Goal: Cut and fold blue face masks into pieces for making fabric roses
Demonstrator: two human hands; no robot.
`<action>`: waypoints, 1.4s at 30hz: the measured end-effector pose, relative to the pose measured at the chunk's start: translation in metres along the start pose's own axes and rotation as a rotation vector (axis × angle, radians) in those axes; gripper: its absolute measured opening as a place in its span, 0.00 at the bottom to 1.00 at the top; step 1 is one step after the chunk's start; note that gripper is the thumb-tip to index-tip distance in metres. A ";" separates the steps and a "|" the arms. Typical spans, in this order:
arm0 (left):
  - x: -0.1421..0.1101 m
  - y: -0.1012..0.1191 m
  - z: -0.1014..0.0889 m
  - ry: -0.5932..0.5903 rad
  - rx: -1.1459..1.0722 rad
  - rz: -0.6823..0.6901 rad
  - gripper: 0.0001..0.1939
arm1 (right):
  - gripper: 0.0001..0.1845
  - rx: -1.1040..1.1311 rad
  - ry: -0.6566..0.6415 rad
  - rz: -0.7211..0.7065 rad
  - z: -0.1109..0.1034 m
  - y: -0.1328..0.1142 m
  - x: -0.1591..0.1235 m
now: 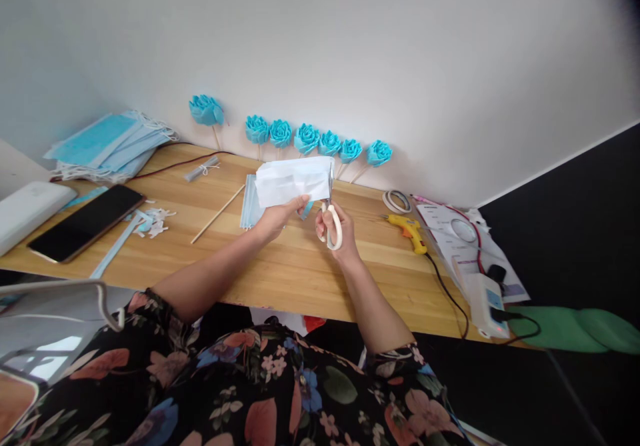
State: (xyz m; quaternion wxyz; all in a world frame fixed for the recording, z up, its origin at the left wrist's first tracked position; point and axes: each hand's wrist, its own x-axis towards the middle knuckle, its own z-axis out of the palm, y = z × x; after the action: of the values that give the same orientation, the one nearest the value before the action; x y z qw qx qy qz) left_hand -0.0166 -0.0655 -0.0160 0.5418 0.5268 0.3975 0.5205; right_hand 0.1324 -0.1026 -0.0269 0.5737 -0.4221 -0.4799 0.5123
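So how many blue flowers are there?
7. One blue flower stands apart at the left; six more line up to its right, all along the wall.

No word, brand or number is showing clearly enough for reading, as the printed papers at the right end of the tabletop are carrying only small, blurred lines of print, and the white power strip is bearing a bluish patch, also not readable.
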 end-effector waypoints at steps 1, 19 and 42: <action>0.000 -0.001 0.000 0.004 0.006 0.002 0.24 | 0.26 0.006 0.000 -0.001 -0.001 0.000 0.000; 0.040 0.024 -0.072 -0.231 -0.382 -0.189 0.41 | 0.26 0.006 -0.230 0.060 -0.018 -0.005 0.002; 0.029 0.029 -0.067 -0.340 0.393 -0.092 0.25 | 0.24 -0.185 -0.172 0.194 -0.011 -0.009 0.003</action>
State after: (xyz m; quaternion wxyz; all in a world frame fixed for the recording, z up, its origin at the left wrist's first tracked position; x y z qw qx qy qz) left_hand -0.0826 -0.0295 0.0073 0.5112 0.6833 0.4176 0.3121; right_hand 0.1452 -0.1002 -0.0202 0.4370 -0.4721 -0.5294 0.5531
